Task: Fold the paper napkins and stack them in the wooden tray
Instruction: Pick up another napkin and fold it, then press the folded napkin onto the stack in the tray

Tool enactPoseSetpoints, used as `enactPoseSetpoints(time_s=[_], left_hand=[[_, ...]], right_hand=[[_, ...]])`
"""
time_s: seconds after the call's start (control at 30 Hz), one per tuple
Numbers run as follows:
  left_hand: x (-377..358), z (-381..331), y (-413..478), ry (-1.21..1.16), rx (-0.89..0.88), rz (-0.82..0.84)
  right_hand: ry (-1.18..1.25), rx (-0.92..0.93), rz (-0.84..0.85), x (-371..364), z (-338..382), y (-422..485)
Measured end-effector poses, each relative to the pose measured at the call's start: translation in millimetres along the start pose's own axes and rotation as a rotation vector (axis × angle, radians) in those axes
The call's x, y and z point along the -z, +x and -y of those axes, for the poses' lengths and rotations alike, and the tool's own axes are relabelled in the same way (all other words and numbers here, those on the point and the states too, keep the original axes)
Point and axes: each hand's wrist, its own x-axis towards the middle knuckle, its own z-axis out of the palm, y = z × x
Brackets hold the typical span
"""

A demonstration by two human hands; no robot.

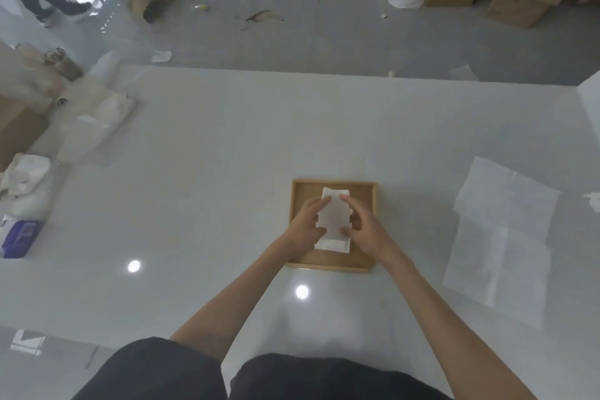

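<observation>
Folded napkin [332,216] is a plain white narrow rectangle, long side running 12 to 6 o'clock, right over the middle of the wooden tray [368,201]. The left hand [303,227] pinches its 9 o'clock edge, thumb low and fingers up top, and the right hand [363,227] grips the 3 o'clock edge the same way. Can't tell if it's resting down or held just above.

Poking out from under it at 6 o'clock is a second folded napkin [331,245], lying flat on the tray floor. Bare wood shows on both sides between the napkins and the tray's rim, plus a strip at 12 o'clock.

The tray sits on a glossy white table [227,156]. Well apart at 3 o'clock lie the unfolded napkins [500,237], spread flat. From 9 round to 12 o'clock there's a wide stretch of tabletop, with a purple pack [19,237] at the 9 o'clock edge.
</observation>
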Motion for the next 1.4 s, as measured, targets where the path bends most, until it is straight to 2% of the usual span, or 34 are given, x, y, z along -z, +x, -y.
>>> enactPoseSetpoints(time_s=[0.17,0.4,0.7,0.83,0.93,1.0,1.27,1.4], left_hand=[[-16.9,31.2,21.4,0.012,0.067,0.041],[-30.5,63.0,37.9,-0.124,0.198,0.024],[-46.9,77.9,49.5,0.093,0.062,-0.03],[-55.1,70.6,49.0,0.204,0.085,-0.075],[-58.7,65.7,47.3,0.252,0.181,-0.199],[-59.1,64.8,46.4,0.212,0.219,-0.215],[-54.4,63.0,47.0,0.098,0.254,-0.234],[-53.8,56.9,45.3,0.071,0.287,-0.289]], right_hand=[[-0.05,-0.084,0.011,-21.9,-32.1,11.7],[-0.06,-0.134,-0.016,-27.6,-61.8,20.3],[-0.231,-0.052,-0.023,-35.5,-78.8,31.9],[-0.269,-0.099,-0.032,-39.5,-85.5,28.7],[-0.194,-0.163,-0.157,-42.3,-85.7,26.1],[-0.086,-0.214,-0.218,-44.0,-84.2,26.0],[-0.002,-0.24,-0.143,-46.8,-84.1,36.3],[-0.099,-0.148,-0.129,-44.5,-83.0,34.0]])
